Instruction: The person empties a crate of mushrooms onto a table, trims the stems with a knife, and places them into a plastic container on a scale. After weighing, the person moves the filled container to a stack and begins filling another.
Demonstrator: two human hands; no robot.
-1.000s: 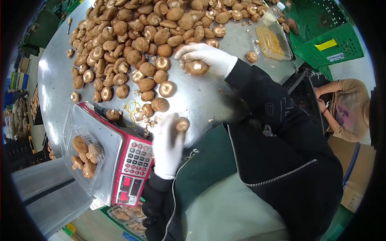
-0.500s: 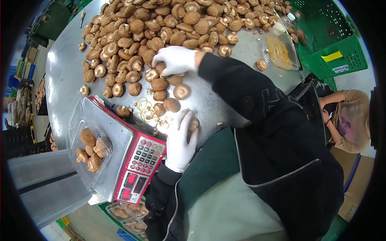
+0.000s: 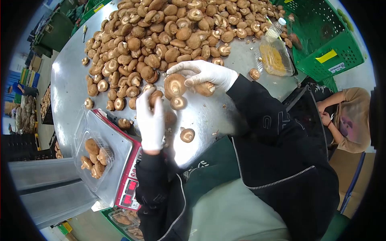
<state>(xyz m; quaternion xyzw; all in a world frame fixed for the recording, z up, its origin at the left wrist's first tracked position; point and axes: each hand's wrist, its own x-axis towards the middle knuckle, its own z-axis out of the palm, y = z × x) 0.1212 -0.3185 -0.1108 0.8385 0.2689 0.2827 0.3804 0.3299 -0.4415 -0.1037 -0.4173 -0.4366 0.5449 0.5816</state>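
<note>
My right hand (image 3: pixel 207 75), in a white glove, is closed with thumb and fingers at the edge of a large shiitake mushroom (image 3: pixel 175 85), its gills facing up. A second mushroom (image 3: pixel 206 89) shows under that palm. My left hand (image 3: pixel 150 122), gloved too, has its fingers curled round a brown-capped mushroom (image 3: pixel 156 97). Between the hands a smaller mushroom (image 3: pixel 178 103) touches the large one. Nearer my body one mushroom (image 3: pixel 187 135) lies gills up on the metal table (image 3: pixel 205 120). The big mushroom pile (image 3: pixel 161 40) spreads beyond both hands.
On the left stands a red scale (image 3: pixel 128 172) carrying a clear tray (image 3: pixel 96 160) with several mushrooms. At the right are a plastic box (image 3: pixel 276 58) with yellow contents, a bottle (image 3: pixel 277 27) and a green crate (image 3: pixel 329 52). A person (image 3: pixel 348 116) sits beyond.
My left hand has moved up and away from my body, beside the pile, and now holds a mushroom. My right hand has shifted right and down, with mushrooms at its fingers. The view has shifted slightly.
</note>
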